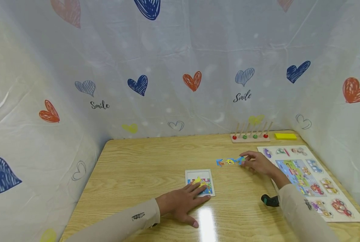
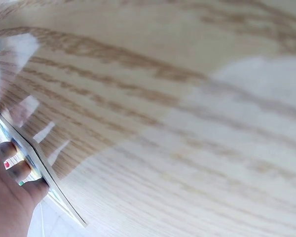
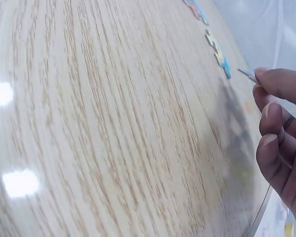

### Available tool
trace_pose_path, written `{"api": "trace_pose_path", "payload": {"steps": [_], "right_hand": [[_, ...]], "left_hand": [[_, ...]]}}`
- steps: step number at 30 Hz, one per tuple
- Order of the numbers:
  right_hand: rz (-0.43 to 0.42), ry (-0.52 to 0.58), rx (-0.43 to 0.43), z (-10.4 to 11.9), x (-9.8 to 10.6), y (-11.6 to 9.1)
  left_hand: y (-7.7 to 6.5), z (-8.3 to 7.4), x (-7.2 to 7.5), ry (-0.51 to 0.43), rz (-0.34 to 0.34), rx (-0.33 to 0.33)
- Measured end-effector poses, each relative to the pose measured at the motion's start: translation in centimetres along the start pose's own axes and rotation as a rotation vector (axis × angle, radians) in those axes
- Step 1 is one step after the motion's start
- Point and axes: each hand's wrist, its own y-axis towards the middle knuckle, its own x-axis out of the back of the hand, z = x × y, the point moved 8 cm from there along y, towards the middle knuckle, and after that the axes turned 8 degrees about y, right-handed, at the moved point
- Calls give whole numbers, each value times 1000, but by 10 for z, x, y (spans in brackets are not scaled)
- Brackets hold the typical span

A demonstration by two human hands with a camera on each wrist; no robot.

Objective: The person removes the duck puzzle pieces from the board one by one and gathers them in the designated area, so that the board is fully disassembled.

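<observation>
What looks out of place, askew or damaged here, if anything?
Nothing looks spilled or damaged. One oddity: a black curved object by the beige right sleeve, unlike any puzzle part; partly hidden, so I can't tell what it is. The loose, colourful jigsaw pieces outside the white square tray look like ordinary work.

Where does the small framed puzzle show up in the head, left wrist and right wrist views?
Head: below and slightly right of centre, the framed puzzle lies under the left hand.
Left wrist: at lower left, seen at a slant, touched by that hand's fingers.
Right wrist: not in it.
Shared landmark: the wood-grain tabletop.
</observation>
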Motion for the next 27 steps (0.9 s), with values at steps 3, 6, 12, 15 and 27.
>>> {"api": "trace_pose_path", "payload": {"steps": [3,6,12,15,27], "right_hand": [[-5,-10,-1,-2,1,2],[-24,-47,-14,-6,2,6],[-45,-137,-41,-7,2,10],[-44,-167,-44,-7,2,11],[-64,-331,2,-5,2,17]], "left_hand": [[0,0,-1,-6,5,2],[-1,0,-1,-5,8,3],[-1,0,0,4,3,2],[-1,0,0,1,-2,0],[-1,0,1,10,-7,-5]]}}
